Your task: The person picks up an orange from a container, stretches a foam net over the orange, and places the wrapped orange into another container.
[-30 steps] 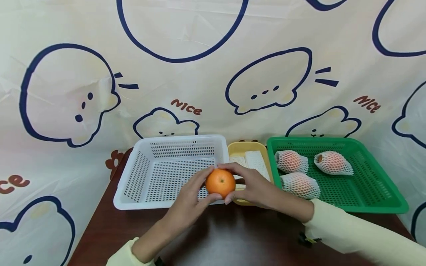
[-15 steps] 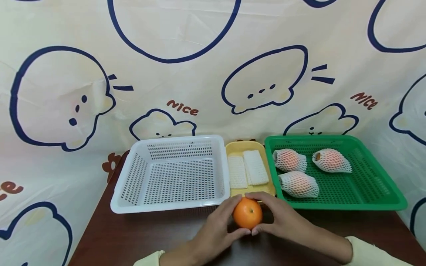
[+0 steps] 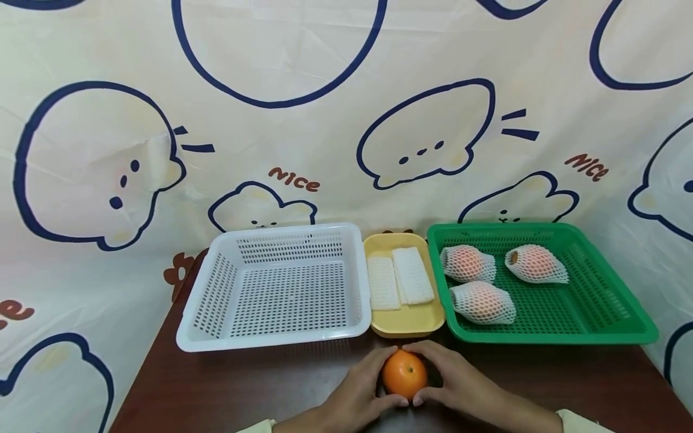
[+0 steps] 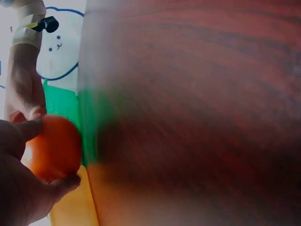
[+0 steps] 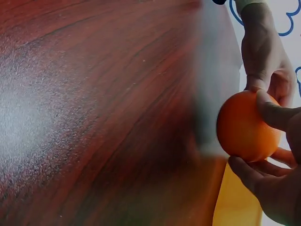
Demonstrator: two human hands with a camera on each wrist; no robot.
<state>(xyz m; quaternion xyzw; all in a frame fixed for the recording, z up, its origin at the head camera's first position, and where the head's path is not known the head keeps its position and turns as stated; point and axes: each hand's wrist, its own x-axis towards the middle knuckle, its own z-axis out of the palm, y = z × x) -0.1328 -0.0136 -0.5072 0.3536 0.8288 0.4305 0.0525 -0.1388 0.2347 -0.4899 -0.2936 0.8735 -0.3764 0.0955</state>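
An orange [image 3: 404, 375], its stem end toward the camera, is held between both hands in front of the yellow tray. My left hand [image 3: 354, 391] grips its left side, thumb in front and fingers behind. From the other side my right hand [image 3: 460, 385] grips it the same way, and the two thumbs almost meet. In the left wrist view the orange [image 4: 57, 148] sits between thumb and fingers; the right wrist view shows the orange [image 5: 247, 126] likewise. Whether it touches the tabletop I cannot tell.
A white basket [image 3: 273, 343] stands at the back left. Beside it a yellow tray [image 3: 406, 325] holds two white foam net sleeves [image 3: 414, 275]. At the right, a green basket [image 3: 601, 334] contains three fruits [image 3: 482, 302] in foam nets. Dark wooden table [image 3: 243, 385] underneath.
Both hands have carried the orange from over the white basket's right edge and the tray toward the person and slightly right. The tray and its foam sleeves are now uncovered.
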